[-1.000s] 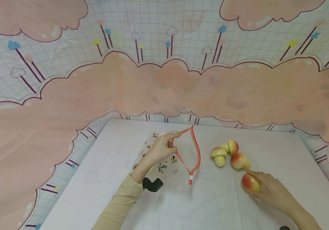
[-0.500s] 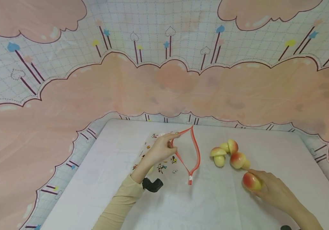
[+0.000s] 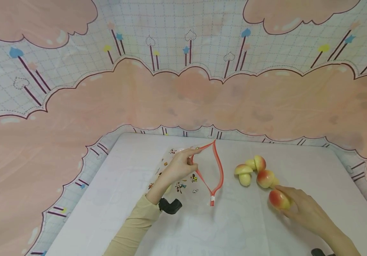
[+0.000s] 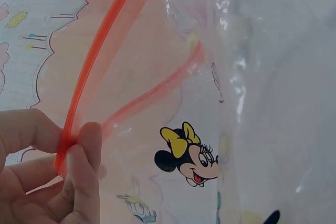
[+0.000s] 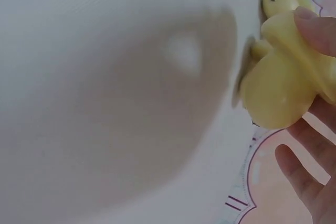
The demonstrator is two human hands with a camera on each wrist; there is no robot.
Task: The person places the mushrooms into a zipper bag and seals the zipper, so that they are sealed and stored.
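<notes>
My left hand pinches the red zip edge of a clear plastic zip bag printed with cartoon figures. The bag's mouth gapes to the right, its white slider at the near end. Something pale yellow shows faintly through the bag by my left wrist; its kind is unclear. My right hand holds a toy mushroom, yellow with a red-tinted cap, between thumb and fingers. In the right wrist view that mushroom is held above the table, over its shadow.
Three more toy mushrooms lie grouped right of the bag: one on the left, one at the back and one nearest my right hand. A white table lies beneath, and a patterned cloth hangs behind it.
My right hand, with its mushroom, has shifted very slightly away from me, toward the other mushrooms. My left hand and the bag have stayed put.
</notes>
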